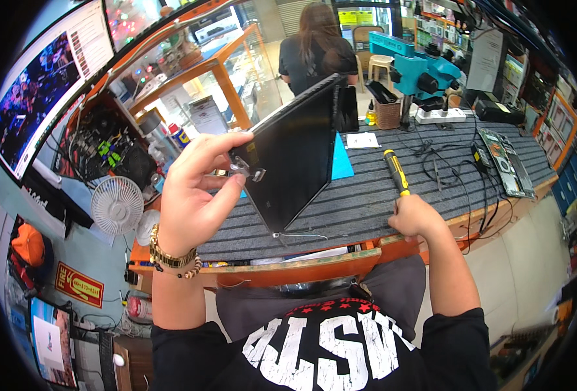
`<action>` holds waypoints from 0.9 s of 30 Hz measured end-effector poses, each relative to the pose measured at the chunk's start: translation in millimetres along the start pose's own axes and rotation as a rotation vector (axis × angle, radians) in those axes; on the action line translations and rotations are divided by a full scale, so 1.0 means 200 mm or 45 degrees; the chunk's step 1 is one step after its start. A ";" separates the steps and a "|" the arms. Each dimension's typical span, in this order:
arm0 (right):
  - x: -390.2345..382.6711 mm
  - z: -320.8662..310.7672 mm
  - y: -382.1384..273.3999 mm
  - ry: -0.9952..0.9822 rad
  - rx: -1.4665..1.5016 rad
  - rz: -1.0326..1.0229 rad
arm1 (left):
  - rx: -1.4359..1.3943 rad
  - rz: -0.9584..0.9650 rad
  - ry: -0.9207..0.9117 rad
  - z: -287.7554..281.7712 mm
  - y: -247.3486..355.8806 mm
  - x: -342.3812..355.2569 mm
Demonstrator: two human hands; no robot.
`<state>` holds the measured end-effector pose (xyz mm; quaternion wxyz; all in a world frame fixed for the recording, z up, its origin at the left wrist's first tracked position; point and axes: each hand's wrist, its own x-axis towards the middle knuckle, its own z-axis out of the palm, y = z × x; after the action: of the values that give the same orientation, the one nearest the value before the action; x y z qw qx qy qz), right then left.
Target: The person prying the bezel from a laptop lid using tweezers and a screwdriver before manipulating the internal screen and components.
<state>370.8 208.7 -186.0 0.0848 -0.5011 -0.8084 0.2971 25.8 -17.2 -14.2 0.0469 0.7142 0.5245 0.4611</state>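
Shirt and lap: the wearer's black shirt [347, 378] lies nearest, on the near side of the dark panel, with grey trousers [396, 280] just beyond it.
Bench front: an orange wooden edge [301, 272] crosses between the lap and the panel.
Left hand: the left hand [200, 189] is at the panel's left edge, clamped on it between thumb and fingers, beside a small metallic piece [258, 174].
Panel: the dark panel [295, 150], flat and thin, stands tilted over the bench, its lowest corner down by the mat; a thin pale wire [305, 235] trails right from that corner.
Right hand: the right hand [417, 216], well right of the panel, is curled closed on the near end of the screwdriver.
Screwdriver: the yellow-and-black screwdriver [396, 173] points its handle away from the wearer, right of the panel.
Mat: a grey striped mat [360, 202] spreads under and right of the panel.
Left side: a white fan [116, 205] is left of the panel.
Right side: black cables [441, 169] and an opened device [506, 163] lie far right of the panel.
Behind: a blue sheet [342, 161] is just beyond the panel; farther, to its right, are a brown basket [387, 116] and a turquoise microscope [425, 72].
Farthest: a person [318, 52] in dark clothes, back turned, is beyond the panel.
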 end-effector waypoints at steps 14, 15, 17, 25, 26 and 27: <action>-0.14 -0.24 -0.79 0.999 0.244 -1.296 | -0.191 -0.053 -0.024 -0.13 -0.18 -0.07; -0.15 -0.26 -0.91 1.043 0.226 -1.453 | -0.191 -0.053 -0.024 -0.14 -0.18 -0.07; -0.14 -0.28 -1.09 1.053 0.154 -1.653 | -0.232 -0.043 -0.025 -0.13 -0.18 -0.07; 0.00 -0.26 -1.34 0.505 0.251 -1.498 | -0.267 -0.056 -0.013 -0.12 -0.18 -0.06; 0.01 -0.26 -1.35 0.500 0.252 -1.493 | -0.292 -0.048 0.020 -0.11 -0.19 -0.06; 0.02 -0.26 -1.35 0.460 0.304 -1.491 | -0.296 -0.048 0.013 -0.10 -0.19 -0.06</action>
<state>185.3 146.3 8.0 0.4243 -0.0043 -0.8831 0.2003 -16.0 -18.4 -30.4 0.1355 0.6915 0.4810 0.5217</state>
